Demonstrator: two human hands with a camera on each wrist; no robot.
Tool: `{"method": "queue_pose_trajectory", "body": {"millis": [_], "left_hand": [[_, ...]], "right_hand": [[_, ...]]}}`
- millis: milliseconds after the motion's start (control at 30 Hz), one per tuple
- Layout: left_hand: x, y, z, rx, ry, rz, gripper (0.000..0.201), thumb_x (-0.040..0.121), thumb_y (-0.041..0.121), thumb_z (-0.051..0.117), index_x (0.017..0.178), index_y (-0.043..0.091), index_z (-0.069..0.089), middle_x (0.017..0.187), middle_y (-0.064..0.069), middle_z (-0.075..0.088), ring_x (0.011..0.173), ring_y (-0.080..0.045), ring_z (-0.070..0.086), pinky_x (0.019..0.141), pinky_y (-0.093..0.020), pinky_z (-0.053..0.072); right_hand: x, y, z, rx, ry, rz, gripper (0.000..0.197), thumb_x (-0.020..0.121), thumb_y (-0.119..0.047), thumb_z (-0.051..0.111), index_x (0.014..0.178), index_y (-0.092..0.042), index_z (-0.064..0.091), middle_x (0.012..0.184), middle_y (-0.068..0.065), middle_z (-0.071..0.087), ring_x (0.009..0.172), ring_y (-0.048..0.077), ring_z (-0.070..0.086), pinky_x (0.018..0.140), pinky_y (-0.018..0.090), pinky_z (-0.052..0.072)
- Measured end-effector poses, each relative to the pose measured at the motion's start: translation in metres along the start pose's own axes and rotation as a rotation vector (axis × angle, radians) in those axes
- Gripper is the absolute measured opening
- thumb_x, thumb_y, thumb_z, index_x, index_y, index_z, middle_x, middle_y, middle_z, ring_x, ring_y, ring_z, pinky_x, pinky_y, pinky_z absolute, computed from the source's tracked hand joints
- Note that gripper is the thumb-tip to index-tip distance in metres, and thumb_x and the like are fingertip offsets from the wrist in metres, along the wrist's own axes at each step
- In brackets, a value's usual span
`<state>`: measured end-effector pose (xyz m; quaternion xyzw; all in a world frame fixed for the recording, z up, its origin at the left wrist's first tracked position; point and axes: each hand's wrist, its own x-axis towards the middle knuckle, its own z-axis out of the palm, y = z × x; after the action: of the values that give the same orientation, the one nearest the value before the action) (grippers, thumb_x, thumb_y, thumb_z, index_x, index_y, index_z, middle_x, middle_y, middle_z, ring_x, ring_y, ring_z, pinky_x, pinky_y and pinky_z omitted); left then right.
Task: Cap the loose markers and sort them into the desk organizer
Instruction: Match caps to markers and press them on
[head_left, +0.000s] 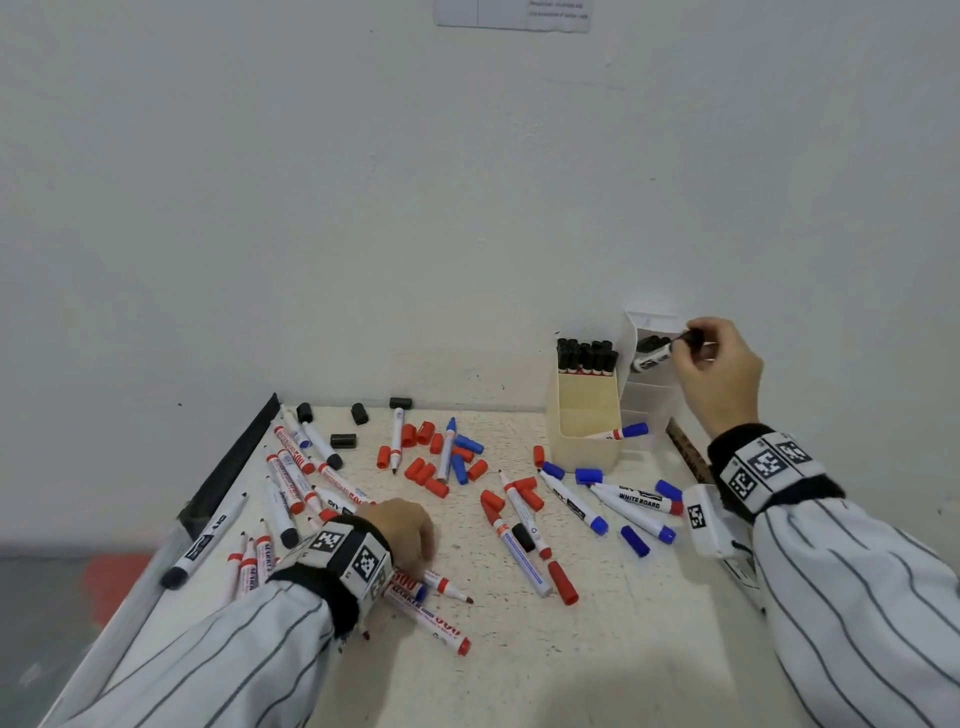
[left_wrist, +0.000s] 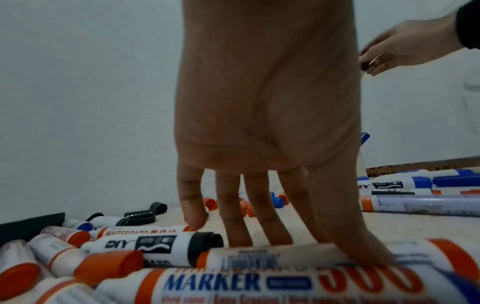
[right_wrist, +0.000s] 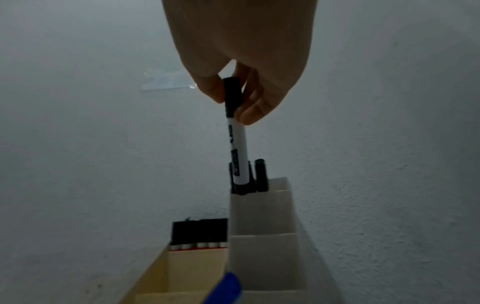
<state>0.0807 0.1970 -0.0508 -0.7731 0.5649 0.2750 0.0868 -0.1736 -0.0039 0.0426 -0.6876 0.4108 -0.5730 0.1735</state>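
My right hand (head_left: 693, 347) pinches a black-capped whiteboard marker (head_left: 652, 358) by its cap, tilted over the tall rear compartment of the white stepped organizer (head_left: 649, 400). In the right wrist view that marker (right_wrist: 237, 148) hangs from my right hand (right_wrist: 233, 102), its lower end at the compartment mouth beside other black markers (right_wrist: 261, 174). My left hand (head_left: 410, 540) rests on the table with straight fingers (left_wrist: 259, 222) touching a red-banded marker (left_wrist: 285, 257). Loose red markers (head_left: 291, 467), blue markers (head_left: 628, 506) and red caps (head_left: 426, 470) lie scattered.
A beige organizer (head_left: 587, 421) holds several black-capped markers (head_left: 587, 356) at its back and a blue marker (head_left: 623, 432) in front. Black caps (head_left: 343, 440) lie at the far left. A dark strip (head_left: 234, 457) edges the table's left; a ruler (head_left: 688, 452) lies right.
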Motion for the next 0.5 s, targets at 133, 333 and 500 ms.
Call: {"method": "queue_pose_trajectory", "body": {"millis": [133, 333, 500], "left_hand": [[0.001, 0.001, -0.003, 0.055, -0.028, 0.022, 0.025, 0.083, 0.029, 0.066, 0.107, 0.023, 0.066, 0.113, 0.006, 0.064, 0.096, -0.009, 0.053, 0.099, -0.032, 0.042], [0.01, -0.007, -0.007, 0.045, 0.026, 0.032, 0.027, 0.089, 0.031, 0.058, 0.115, 0.024, 0.059, 0.12, 0.006, 0.059, 0.104, -0.011, 0.054, 0.095, -0.026, 0.043], [0.018, -0.009, -0.012, 0.001, 0.063, 0.039, 0.025, 0.09, 0.032, 0.055, 0.114, 0.025, 0.056, 0.118, 0.005, 0.057, 0.099, -0.01, 0.052, 0.096, -0.027, 0.043]], "right_hand": [[0.01, 0.026, -0.015, -0.104, 0.131, -0.07, 0.025, 0.086, -0.003, 0.055, 0.11, 0.002, 0.058, 0.098, 0.016, 0.063, 0.08, 0.023, 0.057, 0.072, 0.009, 0.041], [0.027, 0.048, -0.024, -0.109, 0.251, -0.206, 0.022, 0.087, -0.003, 0.053, 0.106, 0.006, 0.056, 0.096, 0.022, 0.061, 0.079, 0.017, 0.052, 0.071, 0.0, 0.037], [0.037, 0.063, -0.012, -0.151, 0.122, -0.187, 0.022, 0.086, -0.001, 0.054, 0.107, 0.003, 0.058, 0.099, 0.021, 0.062, 0.083, 0.025, 0.058, 0.075, 0.012, 0.043]]}}
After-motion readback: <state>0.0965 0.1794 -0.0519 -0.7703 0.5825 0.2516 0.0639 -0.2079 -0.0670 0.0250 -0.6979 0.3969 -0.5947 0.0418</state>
